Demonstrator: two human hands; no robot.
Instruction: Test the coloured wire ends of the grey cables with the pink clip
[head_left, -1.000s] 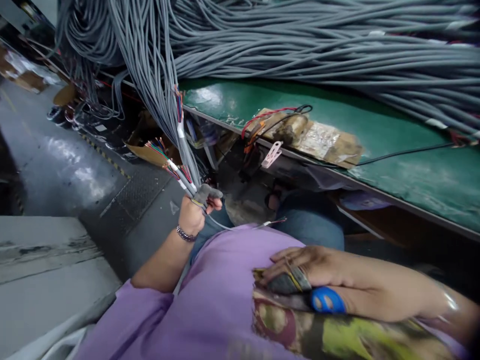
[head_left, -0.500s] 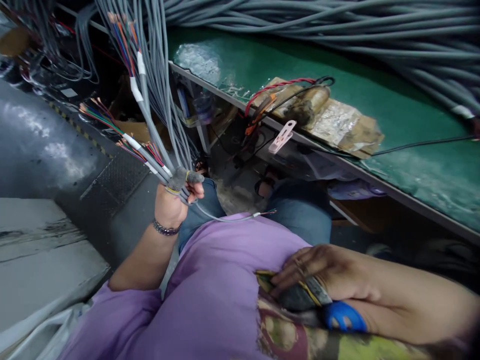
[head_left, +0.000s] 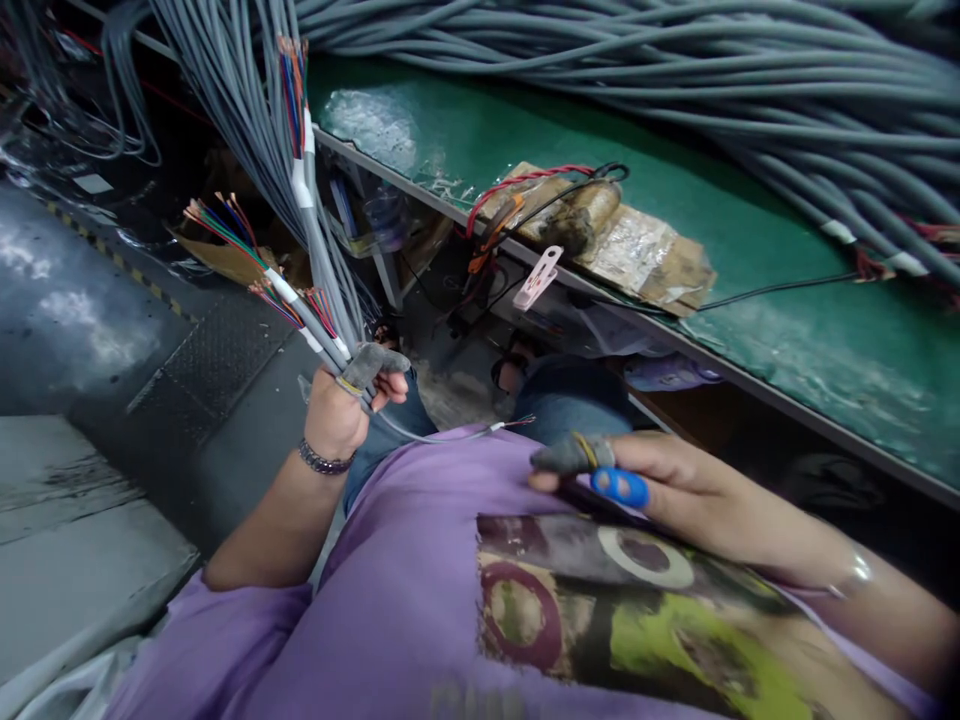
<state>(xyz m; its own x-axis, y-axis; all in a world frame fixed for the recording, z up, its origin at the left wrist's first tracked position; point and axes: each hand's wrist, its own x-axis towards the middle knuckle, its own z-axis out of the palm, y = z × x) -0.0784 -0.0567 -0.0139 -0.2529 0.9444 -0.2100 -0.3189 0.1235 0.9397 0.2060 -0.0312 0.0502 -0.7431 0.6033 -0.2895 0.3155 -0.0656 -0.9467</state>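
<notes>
My left hand [head_left: 339, 408], a grey finger cover on it, is wrapped round a bunch of grey cables [head_left: 321, 250]. Their ends fan out beyond the fist, with white bands and stripped coloured wires [head_left: 217, 232] showing copper tips. One thin grey cable [head_left: 442, 438] trails from that fist across the lap, its bared wires pointing right. Before the chest, my right hand [head_left: 637, 475] is closed, thumb and fingers together; it wears a grey finger cover and a blue thumb guard [head_left: 619, 487]. Whatever lies between those fingers, if anything, is hidden.
A green bench [head_left: 795, 360] runs along the right, loaded with long grey cables [head_left: 600, 50] at the back. Taped cardboard [head_left: 637, 250] lies near its edge, beside orange-handled pliers [head_left: 495, 235] and a pink clip-like piece [head_left: 538, 278]. A pale box [head_left: 67, 520] stands left.
My right hand has lifted off the shirt and moved forward, its fingers now pointing left. The left hand still grips the cables; one banded end stands more upright. The view has shifted slightly.
</notes>
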